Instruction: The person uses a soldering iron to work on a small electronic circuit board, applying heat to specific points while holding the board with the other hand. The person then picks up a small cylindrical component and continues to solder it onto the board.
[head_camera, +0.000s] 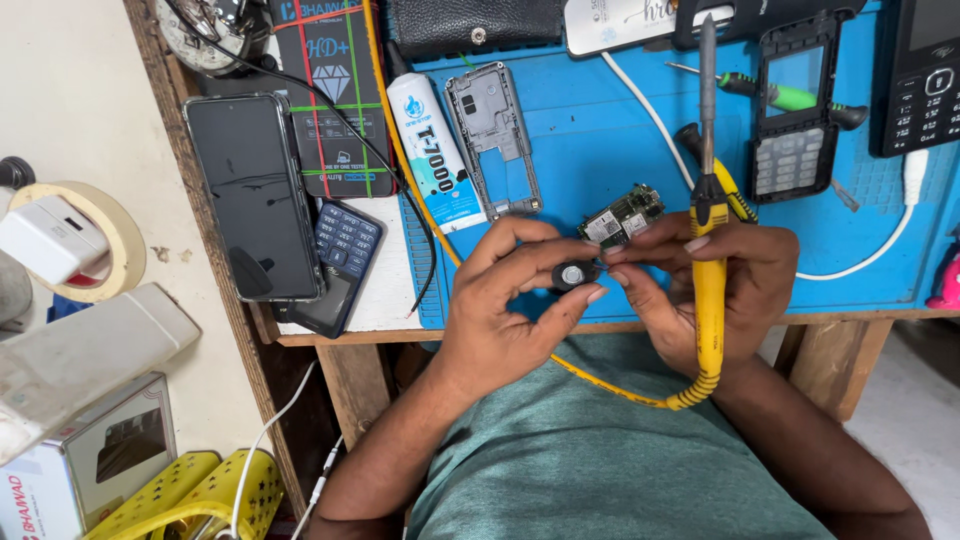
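Note:
My left hand (505, 310) pinches a small round black speaker part (574, 275) between thumb and fingers, just above the table's front edge. My right hand (715, 290) grips a yellow-handled soldering iron (709, 230) with its tip pointing away from me, and its fingertips also touch a small green circuit board (622, 217) next to the speaker part. The iron's yellow cord (610, 385) loops down across my lap. Both hands meet over the blue work mat (600, 130).
On the mat lie a grey phone frame (493, 135), a white glue tube (435, 150), an opened keypad phone (792, 110), a green screwdriver (790, 97) and a white cable (650, 110). A black smartphone (253, 195), a keypad phone (340, 265) and a tape roll (95, 235) sit left.

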